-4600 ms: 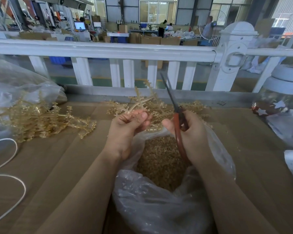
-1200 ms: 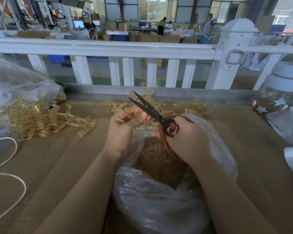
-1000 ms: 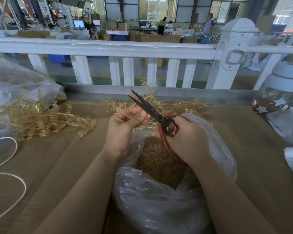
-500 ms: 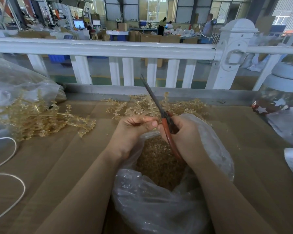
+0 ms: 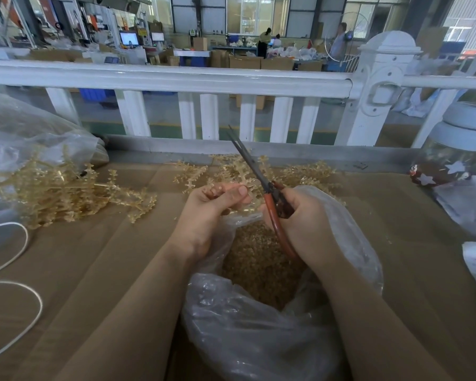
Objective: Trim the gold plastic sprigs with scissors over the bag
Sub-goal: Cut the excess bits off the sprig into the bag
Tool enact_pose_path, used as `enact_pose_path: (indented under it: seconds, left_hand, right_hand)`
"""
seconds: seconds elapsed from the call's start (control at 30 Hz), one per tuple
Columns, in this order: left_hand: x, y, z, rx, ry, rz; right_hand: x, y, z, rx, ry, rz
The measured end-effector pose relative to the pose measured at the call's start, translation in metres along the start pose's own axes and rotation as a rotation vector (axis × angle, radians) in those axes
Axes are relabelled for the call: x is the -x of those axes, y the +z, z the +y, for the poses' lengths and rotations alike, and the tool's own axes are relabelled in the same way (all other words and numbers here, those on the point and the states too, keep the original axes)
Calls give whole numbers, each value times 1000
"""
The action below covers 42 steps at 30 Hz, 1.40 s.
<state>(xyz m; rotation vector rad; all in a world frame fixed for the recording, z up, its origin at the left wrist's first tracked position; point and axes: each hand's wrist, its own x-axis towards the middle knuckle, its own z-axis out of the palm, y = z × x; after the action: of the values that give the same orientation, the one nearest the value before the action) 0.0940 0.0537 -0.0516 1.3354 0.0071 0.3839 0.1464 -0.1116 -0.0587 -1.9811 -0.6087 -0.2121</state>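
Brown counter [image 5: 396, 243] before a white railing [image 5: 176, 78] and factory hall; left hand [image 5: 212, 204] pinches a gold sprig [image 5: 242, 171], right hand [image 5: 305, 215] grips scissors [image 5: 259, 174] over the bag [image 5: 259, 339].

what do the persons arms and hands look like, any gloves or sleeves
Both forearms are bare up to the frame edge, with no sleeve in view. The left hand and right hand wear no gloves, and no rings, watch or bracelet show. The nails are short and unpainted.

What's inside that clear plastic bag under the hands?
The plastic bag holds a heap of small gold trimmings. Its bottom and how deep they go are hidden by the heap and crumpled plastic.
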Motion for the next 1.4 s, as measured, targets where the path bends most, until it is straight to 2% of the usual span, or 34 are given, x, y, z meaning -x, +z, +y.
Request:
enact_pose_path:
  seconds: [0.17, 0.43, 0.53, 0.6, 0.7, 0.9, 1.03, 1.13, 1.4]
  left_hand:
    - [2, 3, 1, -24, 52, 7]
    - [0, -1, 5, -13, 133, 267]
    - [-4, -3, 8, 103, 139, 383]
    - [-5, -5, 8, 133, 148, 395]
    - [-6, -6, 8, 89, 182, 353]
    - [5, 5, 9, -219, 235, 127]
    - [8, 12, 10, -200, 227, 13]
    - [8, 11, 9, -135, 209, 5]
    - [6, 9, 8, -168, 145, -27]
  right_hand:
    - [1, 1, -2, 26, -5, -15]
    - [4, -3, -1, 343, -155, 51]
    - [4, -3, -1, 387, -174, 65]
    - [3, -3, 0, 417, -157, 47]
    - [2, -3, 2, 477, -144, 22]
    - [1, -4, 1, 476, -100, 5]
    - [2, -6, -3, 522, -104, 9]
    - [2, -7, -5, 514, -100, -6]
    - [3, -4, -3, 454, -133, -10]
